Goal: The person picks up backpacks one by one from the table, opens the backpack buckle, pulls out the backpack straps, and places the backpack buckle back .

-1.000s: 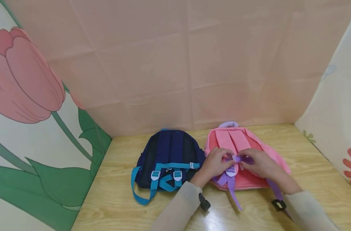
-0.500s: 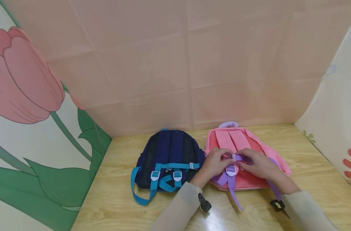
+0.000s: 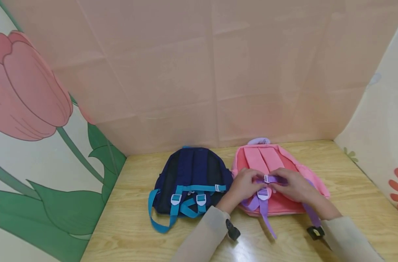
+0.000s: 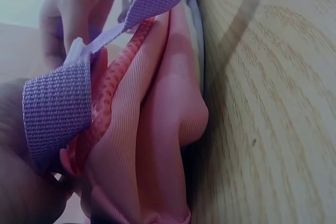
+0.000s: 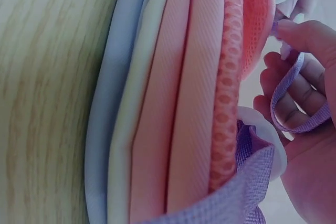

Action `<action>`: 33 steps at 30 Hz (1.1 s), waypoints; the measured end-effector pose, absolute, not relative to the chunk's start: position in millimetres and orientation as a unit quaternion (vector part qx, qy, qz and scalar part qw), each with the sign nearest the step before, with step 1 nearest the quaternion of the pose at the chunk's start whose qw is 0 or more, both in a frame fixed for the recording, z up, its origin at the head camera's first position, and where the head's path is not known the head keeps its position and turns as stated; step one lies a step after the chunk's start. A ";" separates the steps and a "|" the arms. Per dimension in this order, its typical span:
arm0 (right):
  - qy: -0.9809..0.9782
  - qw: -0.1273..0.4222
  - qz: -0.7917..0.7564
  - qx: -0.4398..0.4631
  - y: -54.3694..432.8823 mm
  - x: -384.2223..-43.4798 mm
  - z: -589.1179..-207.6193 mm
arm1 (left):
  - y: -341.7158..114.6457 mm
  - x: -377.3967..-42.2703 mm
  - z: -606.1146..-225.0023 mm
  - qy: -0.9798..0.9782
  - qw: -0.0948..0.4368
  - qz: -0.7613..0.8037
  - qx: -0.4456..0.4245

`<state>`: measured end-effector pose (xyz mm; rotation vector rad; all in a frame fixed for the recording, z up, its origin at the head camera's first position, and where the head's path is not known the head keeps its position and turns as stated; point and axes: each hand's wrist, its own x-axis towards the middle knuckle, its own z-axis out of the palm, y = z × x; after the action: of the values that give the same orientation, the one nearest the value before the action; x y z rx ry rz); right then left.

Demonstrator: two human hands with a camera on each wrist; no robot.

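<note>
On the table lies a pink backpack [image 3: 292,160], its shoulder-strap side facing up. Over it my left hand [image 3: 243,185] pinches a purple strap just left of a small white buckle [image 3: 266,178]. My right hand [image 3: 292,186] grips the same purple strap [image 3: 277,179] on the buckle's right side. Below them sits a white strap adjuster [image 3: 263,194], from which a purple strap end [image 3: 266,218] hangs toward the front. In the right wrist view, a thin purple strap [image 5: 299,124] loops across my right hand's fingers. The fingertips at the buckle are partly hidden in the head view.
A navy backpack [image 3: 193,165] with turquoise straps [image 3: 161,228] lies just left of the pink one. Below both bags stretches the wood-grain table [image 3: 130,236]. A beige sheet [image 3: 199,72] hangs behind. Black wrist fittings [image 3: 232,230] sit by the sleeves.
Both hands stay almost in place. The white buckle and the adjuster shift very slightly right, and the hanging purple strap end moves a little to the right too.
</note>
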<state>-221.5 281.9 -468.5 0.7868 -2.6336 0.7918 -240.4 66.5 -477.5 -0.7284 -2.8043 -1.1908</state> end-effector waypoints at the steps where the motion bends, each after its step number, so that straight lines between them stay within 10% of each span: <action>1: -0.913 0.138 0.274 0.271 282.8 -221.1 -468.2 | 67.4 -240.4 -477.8 -0.899 0.007 -0.372 -0.233; 33: -0.901 0.151 0.287 0.288 294.6 -220.8 -469.1 | 73.9 -238.2 -480.2 -0.930 0.037 -0.294 -0.216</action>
<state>-220.8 294.6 -469.1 0.8274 -2.5874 0.8257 -238.2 73.9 -480.2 -0.6641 -2.8569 -0.9013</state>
